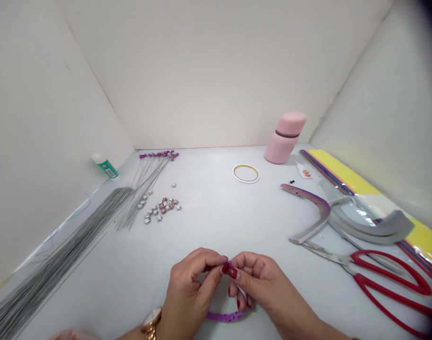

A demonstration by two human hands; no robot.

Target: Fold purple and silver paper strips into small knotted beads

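My left hand point(190, 288) and my right hand point(263, 283) meet at the front middle of the table, thumbs and forefingers pinched together. Between their fingertips is a small bit of purple paper, mostly covered by the fingers. A narrow purple patterned strip point(224, 317) curves below, from behind my left hand to under the curled fingers of my right. Its link to the pinched bit is partly hidden. Beyond my left hand lie small silver and red folded stars point(166, 205).
Grey wires point(70, 245) run along the left, near purple stars point(159, 155) on wire stems and a glue tube point(107, 168). Behind are a tape roll point(246, 181) and pink bottle point(285, 137). Red-handled scissors point(357, 269), paper strips point(320, 208) and packaged coloured paper point(364, 184) occupy the right.
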